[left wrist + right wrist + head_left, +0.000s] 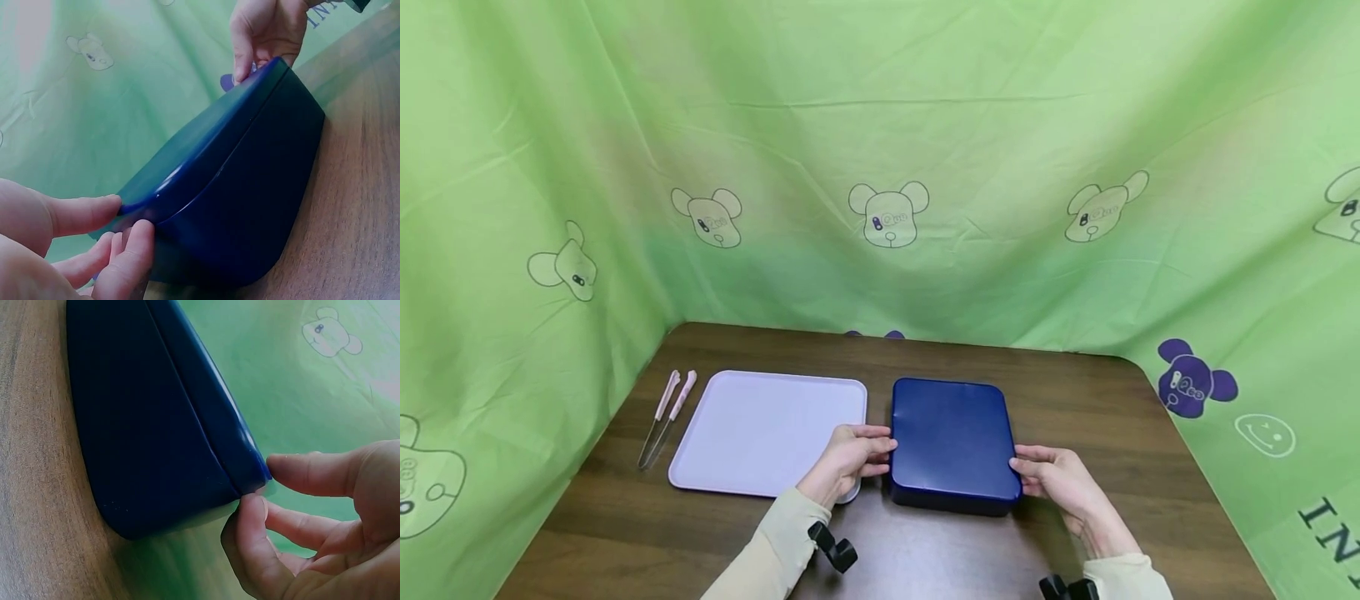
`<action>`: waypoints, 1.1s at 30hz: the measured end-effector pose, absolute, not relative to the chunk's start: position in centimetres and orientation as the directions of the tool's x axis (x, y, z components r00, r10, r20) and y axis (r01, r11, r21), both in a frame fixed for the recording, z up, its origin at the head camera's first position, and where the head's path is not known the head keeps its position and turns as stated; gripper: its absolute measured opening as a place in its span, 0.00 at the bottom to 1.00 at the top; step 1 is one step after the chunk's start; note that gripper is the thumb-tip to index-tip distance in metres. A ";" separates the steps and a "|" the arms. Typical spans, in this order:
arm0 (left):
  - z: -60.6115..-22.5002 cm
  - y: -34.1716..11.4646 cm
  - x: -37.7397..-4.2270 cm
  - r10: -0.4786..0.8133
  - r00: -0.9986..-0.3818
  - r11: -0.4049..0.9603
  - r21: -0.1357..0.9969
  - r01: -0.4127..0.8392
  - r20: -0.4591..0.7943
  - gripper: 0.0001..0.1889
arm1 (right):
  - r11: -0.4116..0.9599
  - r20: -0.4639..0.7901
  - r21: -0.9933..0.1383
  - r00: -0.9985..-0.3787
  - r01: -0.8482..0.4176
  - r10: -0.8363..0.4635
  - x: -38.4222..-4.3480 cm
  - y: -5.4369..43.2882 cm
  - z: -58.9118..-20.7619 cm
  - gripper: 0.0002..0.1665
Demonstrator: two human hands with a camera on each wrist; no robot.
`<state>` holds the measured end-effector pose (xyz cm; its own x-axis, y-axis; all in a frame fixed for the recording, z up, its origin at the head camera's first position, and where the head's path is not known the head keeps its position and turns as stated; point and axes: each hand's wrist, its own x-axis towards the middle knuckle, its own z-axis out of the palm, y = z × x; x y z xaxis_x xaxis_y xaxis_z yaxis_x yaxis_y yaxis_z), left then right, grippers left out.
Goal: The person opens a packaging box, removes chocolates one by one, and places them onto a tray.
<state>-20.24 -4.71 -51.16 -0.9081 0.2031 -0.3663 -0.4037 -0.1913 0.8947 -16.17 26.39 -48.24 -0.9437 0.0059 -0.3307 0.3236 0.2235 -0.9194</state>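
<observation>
A dark blue rectangular box (951, 499) with rounded corners stands on the table, its lid (953, 433) on top. A thin seam between lid and body shows in both wrist views. At the left side, my left hand (848, 457) pinches the lid's edge, thumb (87, 214) at the upper rim and fingertips near the seam. My right hand (1063, 485) does the same on the right side, thumb (315, 474) against the rim and fingertips below it. What the box contains is hidden.
Left of the box lies a pale lilac tray (763, 433), its right edge beneath or beside my left hand. Slim metal utensils with pink handles (682, 395) lie further left. A green printed cloth (887, 108) surrounds the brown wooden table (1097, 408).
</observation>
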 end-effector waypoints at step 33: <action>-50.3 -4.6 -22.9 0.215 -0.886 -0.079 0.897 -0.435 -0.410 0.19 | 0.167 -0.337 -0.931 -0.939 0.324 -0.061 -18.8 27.1 -47.9 0.31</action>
